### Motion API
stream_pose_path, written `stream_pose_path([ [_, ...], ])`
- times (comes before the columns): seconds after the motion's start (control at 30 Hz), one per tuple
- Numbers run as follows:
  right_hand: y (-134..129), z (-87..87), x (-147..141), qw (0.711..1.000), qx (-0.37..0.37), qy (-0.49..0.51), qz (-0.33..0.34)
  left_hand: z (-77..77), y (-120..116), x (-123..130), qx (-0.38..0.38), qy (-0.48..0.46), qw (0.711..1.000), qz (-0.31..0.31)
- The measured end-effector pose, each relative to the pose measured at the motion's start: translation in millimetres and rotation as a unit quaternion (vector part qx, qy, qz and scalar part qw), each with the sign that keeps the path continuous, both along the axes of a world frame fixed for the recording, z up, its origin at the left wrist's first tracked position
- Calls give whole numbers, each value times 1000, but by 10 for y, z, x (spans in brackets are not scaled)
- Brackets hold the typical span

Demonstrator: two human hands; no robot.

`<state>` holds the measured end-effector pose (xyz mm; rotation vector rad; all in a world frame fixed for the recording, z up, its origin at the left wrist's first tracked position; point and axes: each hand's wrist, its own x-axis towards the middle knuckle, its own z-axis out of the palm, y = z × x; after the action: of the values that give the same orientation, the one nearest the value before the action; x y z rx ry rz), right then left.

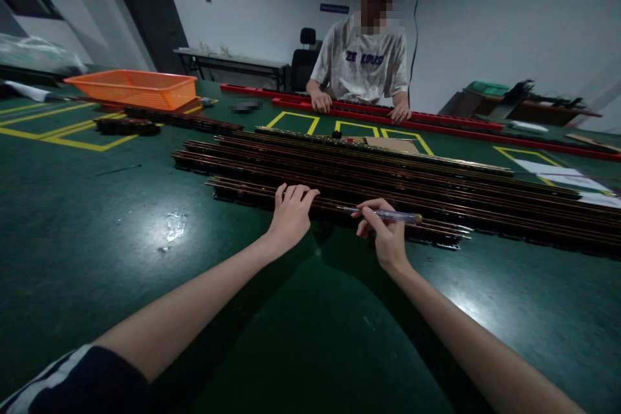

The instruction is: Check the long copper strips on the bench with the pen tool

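My right hand (385,236) is closed around a screwdriver (400,216) with a clear purplish handle. Its thin shaft points left along the nearest of several long dark strips (242,193) lined with copper-coloured rods. Over the front edge of that same strip, my left hand (292,217) has its fingers bent, gripping it left of the screwdriver tip. Where the tip meets the strip is too small and dark to make out. Behind it, more strips with rods (301,165) lie side by side across the green table.
An orange basket (136,89) stands at the back left, near dark strip pieces (127,125). A thin rod (119,170) lies at left. Across the green table (145,284), a person (371,58) rests both hands by long red rails (451,126). White papers (565,173) lie at right.
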<state>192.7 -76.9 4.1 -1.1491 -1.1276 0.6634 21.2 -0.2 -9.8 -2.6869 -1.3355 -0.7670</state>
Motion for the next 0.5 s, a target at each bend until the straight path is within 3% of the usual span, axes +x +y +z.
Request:
stream_pose_path([
  [0.5,-4,5,-5,999,16,10,-47,17,8,-8,-19,1,1000,-6],
])
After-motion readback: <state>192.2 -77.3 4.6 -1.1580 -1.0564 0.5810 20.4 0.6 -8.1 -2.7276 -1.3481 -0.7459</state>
